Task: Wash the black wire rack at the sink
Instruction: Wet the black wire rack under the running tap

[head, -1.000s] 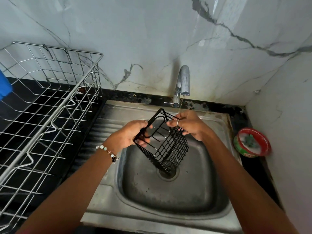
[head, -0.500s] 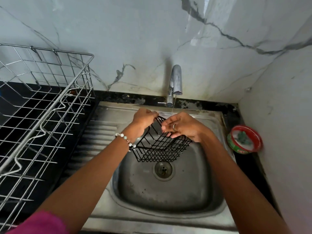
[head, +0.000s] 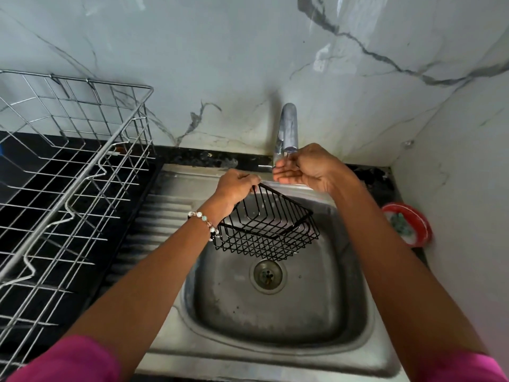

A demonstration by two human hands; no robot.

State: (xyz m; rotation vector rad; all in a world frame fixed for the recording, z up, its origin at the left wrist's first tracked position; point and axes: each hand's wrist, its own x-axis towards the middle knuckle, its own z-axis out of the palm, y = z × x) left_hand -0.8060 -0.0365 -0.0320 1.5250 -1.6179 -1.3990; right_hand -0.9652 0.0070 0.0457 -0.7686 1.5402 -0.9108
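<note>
The black wire rack (head: 271,230) hangs tilted over the steel sink (head: 275,312), above the drain (head: 267,276). My left hand (head: 234,188) grips its rear top edge and carries it alone. My right hand (head: 308,168) is off the rack, cupped palm-up with loosely bent fingers right under the spout of the chrome tap (head: 287,130). It holds nothing. Whether water runs is hard to tell.
A large silver wire dish rack (head: 68,175) stands on the black counter to the left of the sink's ribbed drainboard (head: 154,230). A red-rimmed round tub (head: 407,224) sits at the right by the marble wall corner.
My right hand let go of the black rack and rose to the tap spout. The rack now hangs from my left hand only, tipped flatter than a second ago.
</note>
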